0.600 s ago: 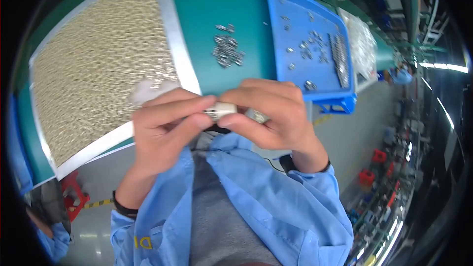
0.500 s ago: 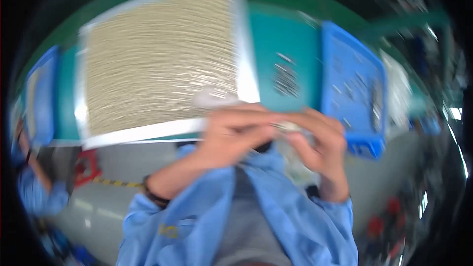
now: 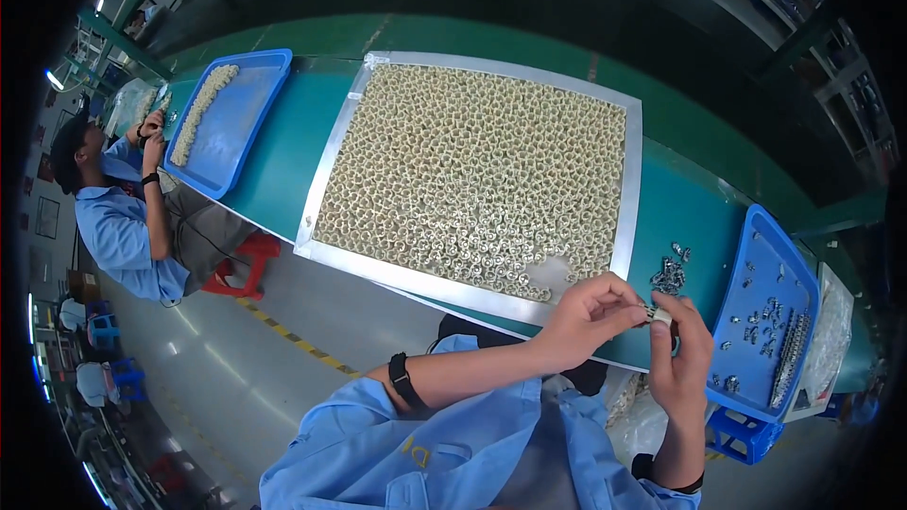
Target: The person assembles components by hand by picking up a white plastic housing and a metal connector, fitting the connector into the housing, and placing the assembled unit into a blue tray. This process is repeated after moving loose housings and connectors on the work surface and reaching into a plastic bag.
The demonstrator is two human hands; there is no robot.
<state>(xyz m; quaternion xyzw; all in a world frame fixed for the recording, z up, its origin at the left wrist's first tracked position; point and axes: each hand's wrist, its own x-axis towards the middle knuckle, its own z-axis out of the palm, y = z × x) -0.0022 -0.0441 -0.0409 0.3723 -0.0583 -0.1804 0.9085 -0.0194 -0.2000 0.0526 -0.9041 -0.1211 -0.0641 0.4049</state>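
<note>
1. Teal surface point(image 3: 300, 146) runs across a workshop, machine-lit gear at edges; big framed tray point(image 3: 631, 179) mid-surface, silver rim.
2. Cream part point(image 3: 662, 317): held up btwn both hands, just off tray's near R corner, in front of metal pile.
3. R hand point(image 3: 684, 351): thumb + fingers closed around cream part, gripping it.
4. L hand point(image 3: 588, 325): thumb + forefinger pinched nearly together on small metal bit point(image 3: 648, 312) at part's L end; detail tiny.
5. Metal pile point(image 3: 669, 274): loose shiny pcs, on surface btwn framed tray & R blue tray.
6. Framed tray: packed w/ cream ring-like pcs point(image 3: 472, 161), shinier near front; whitish patch by near R corner.
7. R blue tray point(image 3: 763, 247): scattered metal pcs + neat row along R side; clear plastic point(image 3: 824, 345) beyond.
8. Far L: L blue tray point(image 3: 231, 123) w/ cream row; co-worker point(image 3: 123, 238), blue shirt, by red stool point(image 3: 248, 260).
</note>
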